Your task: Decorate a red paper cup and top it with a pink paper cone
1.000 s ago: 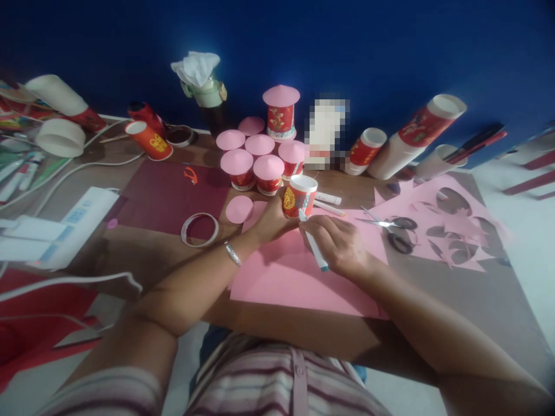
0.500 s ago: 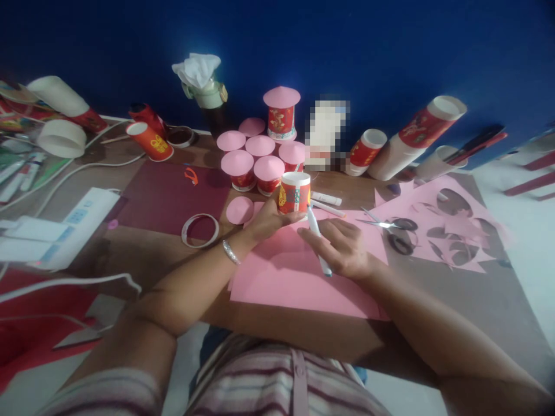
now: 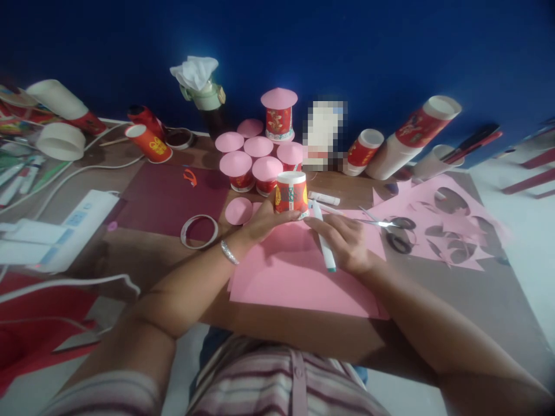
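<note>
My left hand (image 3: 265, 221) is closed round a short red paper cup (image 3: 291, 196) with a white rim and a patterned front, held above pink paper sheets (image 3: 299, 283). In my right hand (image 3: 344, 240) is a white marker (image 3: 324, 240), its green end pointing down toward me and its upper end close to the cup's lower right side. Whether the marker's tip touches the cup I cannot tell. Just beyond the cup stand several red cups with pink cone tops (image 3: 267, 169). One taller red cup with a pink cone (image 3: 278, 115) rises behind them.
Scissors (image 3: 396, 228) lie right of my right hand, beside cut pink paper scraps (image 3: 455, 214). A white glue stick (image 3: 324, 198) is behind the marker. To the left are a white paper ring (image 3: 199, 232), an orange clip-like piece (image 3: 189, 177) and a white power strip (image 3: 82, 231).
The cup has turned a little in my left hand, its patterned strip shifting left. My right hand and the marker have moved slightly right, with the marker's upper end now lower by the cup's base.
</note>
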A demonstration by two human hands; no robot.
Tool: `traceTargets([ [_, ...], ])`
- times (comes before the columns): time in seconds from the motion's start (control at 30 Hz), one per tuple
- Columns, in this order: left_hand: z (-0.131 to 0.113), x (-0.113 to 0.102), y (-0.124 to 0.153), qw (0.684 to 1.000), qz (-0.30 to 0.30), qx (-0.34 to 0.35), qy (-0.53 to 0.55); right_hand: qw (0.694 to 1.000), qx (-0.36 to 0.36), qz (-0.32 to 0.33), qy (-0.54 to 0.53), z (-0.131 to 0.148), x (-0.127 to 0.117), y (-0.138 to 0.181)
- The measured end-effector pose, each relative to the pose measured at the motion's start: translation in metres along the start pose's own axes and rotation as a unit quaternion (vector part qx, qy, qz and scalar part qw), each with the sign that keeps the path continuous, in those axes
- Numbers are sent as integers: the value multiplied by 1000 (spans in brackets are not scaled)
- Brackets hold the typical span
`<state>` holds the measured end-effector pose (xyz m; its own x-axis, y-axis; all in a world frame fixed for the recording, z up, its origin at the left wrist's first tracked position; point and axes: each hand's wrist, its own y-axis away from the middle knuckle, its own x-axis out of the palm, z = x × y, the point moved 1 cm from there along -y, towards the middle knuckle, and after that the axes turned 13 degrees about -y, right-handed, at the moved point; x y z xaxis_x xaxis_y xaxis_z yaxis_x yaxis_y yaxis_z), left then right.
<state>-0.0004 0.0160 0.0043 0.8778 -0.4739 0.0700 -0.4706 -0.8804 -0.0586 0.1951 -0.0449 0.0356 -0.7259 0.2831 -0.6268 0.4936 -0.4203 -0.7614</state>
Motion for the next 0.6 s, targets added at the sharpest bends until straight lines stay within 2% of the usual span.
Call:
traceTargets([
  [0.13,2,-2,-1,1000,-1,8,-12,1000,-6,-14,10,1,-2,-1],
  [0.23,2,-1,-2,1000,-13,-5,-20,1000,14,-21,-4,-2,-2,1],
  [0.43,-2,2,-2,1000,1,-21,-5,998,50,-16,-31,-18,2,11],
  [0.6,-4,6,-4,997,-40,-16,-59,983,154,-69,-69,-28,14,16],
])
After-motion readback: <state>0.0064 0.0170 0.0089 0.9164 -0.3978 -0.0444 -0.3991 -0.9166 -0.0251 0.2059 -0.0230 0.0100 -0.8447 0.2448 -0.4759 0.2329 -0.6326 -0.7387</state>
